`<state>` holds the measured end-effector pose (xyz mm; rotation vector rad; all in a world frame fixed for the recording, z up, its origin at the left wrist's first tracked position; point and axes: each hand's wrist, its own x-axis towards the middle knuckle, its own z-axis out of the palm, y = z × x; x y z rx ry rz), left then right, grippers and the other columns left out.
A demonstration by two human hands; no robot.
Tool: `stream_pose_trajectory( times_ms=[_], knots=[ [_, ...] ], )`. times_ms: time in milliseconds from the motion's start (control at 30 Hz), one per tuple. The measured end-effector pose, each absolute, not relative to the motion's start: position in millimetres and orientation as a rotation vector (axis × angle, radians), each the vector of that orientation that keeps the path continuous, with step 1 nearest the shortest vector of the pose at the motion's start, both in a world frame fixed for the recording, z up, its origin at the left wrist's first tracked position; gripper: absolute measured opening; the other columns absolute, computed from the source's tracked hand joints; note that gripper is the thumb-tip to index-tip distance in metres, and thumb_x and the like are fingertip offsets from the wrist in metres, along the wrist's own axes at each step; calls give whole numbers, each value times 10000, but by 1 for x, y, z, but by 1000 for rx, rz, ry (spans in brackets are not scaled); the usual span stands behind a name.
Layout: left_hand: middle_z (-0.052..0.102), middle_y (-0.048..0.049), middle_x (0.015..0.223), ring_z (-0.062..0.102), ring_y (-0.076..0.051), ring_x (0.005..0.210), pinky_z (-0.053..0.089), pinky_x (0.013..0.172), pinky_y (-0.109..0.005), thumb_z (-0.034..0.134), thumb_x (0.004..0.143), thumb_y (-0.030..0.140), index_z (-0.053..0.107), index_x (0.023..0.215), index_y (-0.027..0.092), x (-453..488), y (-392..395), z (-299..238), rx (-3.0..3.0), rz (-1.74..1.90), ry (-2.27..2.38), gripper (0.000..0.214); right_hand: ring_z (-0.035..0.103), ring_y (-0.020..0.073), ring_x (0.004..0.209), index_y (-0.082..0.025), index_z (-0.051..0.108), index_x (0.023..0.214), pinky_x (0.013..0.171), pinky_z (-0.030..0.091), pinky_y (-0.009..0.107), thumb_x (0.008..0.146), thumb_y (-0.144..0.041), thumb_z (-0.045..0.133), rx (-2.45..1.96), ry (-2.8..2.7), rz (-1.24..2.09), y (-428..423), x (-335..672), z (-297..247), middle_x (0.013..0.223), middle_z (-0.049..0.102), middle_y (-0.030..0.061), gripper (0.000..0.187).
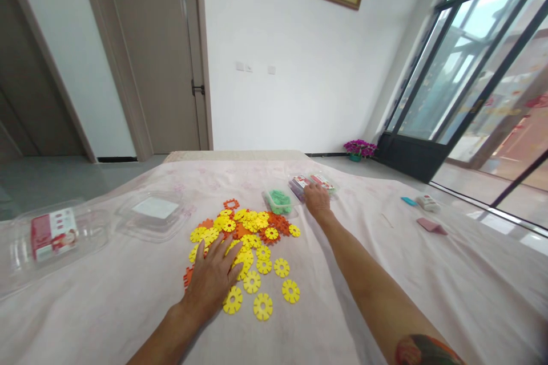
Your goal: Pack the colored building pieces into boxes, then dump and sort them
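Note:
A heap of yellow and orange snowflake discs [250, 245] lies on the pink cloth [385, 274]. My left hand [213, 277] rests flat on the heap's near left side, fingers spread over the discs. My right hand [317, 199] is stretched far forward, its fingers resting on a small clear box with a red and white label [308, 182]. Whether it grips the box I cannot tell. Just left of that hand stands a small clear tub of green pieces [279, 201].
A clear plastic bin with a red label [51, 236] lies at the far left, its clear lid [154, 212] beside it. At the right lie a blue piece [409, 201], a small packet [427, 202] and a pink card [432, 226]. Glass doors stand at the right.

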<state>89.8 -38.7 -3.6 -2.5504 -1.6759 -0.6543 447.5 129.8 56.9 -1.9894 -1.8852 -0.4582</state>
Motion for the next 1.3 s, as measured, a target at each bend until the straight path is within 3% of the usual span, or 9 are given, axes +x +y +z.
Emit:
stream_pose_trajectory(
  times_ms=[233, 433, 600, 700, 833, 933, 1033, 1133, 1300],
  knots=[
    [618, -81, 1455, 444, -332, 1437, 171, 1223, -649, 491, 971, 293, 658, 1357, 283, 87, -38, -2, -2485, -882, -1647, 421, 538, 271, 1042, -194, 688, 1027, 882, 410, 355, 981, -308, 547, -1832, -1620, -571, 93, 464, 79, 1066, 669, 123, 187],
    [613, -81, 1447, 462, -276, 1431, 248, 1255, -511, 527, 955, 418, 657, 1326, 273, 89, -38, 12, -2560, -1634, -1658, 419, 560, 255, 946, -216, 659, 958, 870, 457, 385, 978, -345, 557, -1382, -1521, -494, 33, 448, 116, 974, 668, 89, 166],
    [433, -151, 1591, 500, -315, 1408, 476, 1111, -447, 704, 734, 728, 447, 1500, 254, 94, -38, 41, -2457, -2762, -1952, 936, 602, 240, 899, -237, 656, 1004, 818, 516, 393, 984, -328, 583, -958, -1715, -303, -16, 395, 115, 954, 663, 82, 119],
    [518, -170, 1513, 556, -333, 1344, 542, 1020, -425, 795, 564, 780, 492, 1460, 251, 88, -40, 58, -2491, -3062, -1902, 1084, 630, 242, 944, -256, 660, 1055, 849, 539, 407, 991, -277, 565, -808, -1884, -137, -32, 361, 97, 968, 679, 83, 117],
    [684, -182, 1276, 622, -376, 1233, 550, 981, -495, 892, 542, 634, 566, 1379, 194, 75, -39, 68, -2611, -3162, -1686, 1000, 647, 230, 1022, -268, 657, 1110, 898, 556, 396, 995, -233, 553, -660, -1976, 18, -29, 338, 77, 1026, 704, 80, 160],
    [677, -172, 1291, 633, -352, 1223, 528, 1024, -478, 932, 566, 457, 546, 1362, 166, 65, -30, 62, -2429, -3098, -1705, 931, 650, 227, 1090, -265, 666, 1140, 945, 550, 403, 986, -202, 539, -715, -2020, 84, -15, 331, 70, 1114, 710, 92, 210],
    [642, -151, 1332, 639, -315, 1215, 515, 1052, -468, 936, 574, 380, 490, 1394, 179, 61, -22, 48, -2245, -2777, -1809, 954, 645, 233, 1128, -253, 687, 1128, 989, 531, 434, 925, -132, 520, -800, -2050, 113, -5, 322, 65, 1158, 716, 89, 290],
    [575, -155, 1374, 579, -333, 1282, 483, 1085, -523, 914, 613, 408, 458, 1436, 198, 63, -21, 33, -2085, -2306, -1716, 964, 649, 232, 1096, -230, 695, 1102, 998, 517, 452, 872, -100, 497, -885, -1956, 172, -5, 305, 65, 1115, 730, 80, 329],
    [540, -170, 1379, 542, -334, 1296, 490, 1079, -535, 827, 749, 373, 354, 1523, 204, 71, -27, 19, -2058, -1747, -1415, 923, 659, 214, 1026, -218, 684, 1115, 922, 535, 395, 912, -265, 628, -974, -1844, 367, -23, 262, 84, 1097, 724, 71, 216]
  ],
)
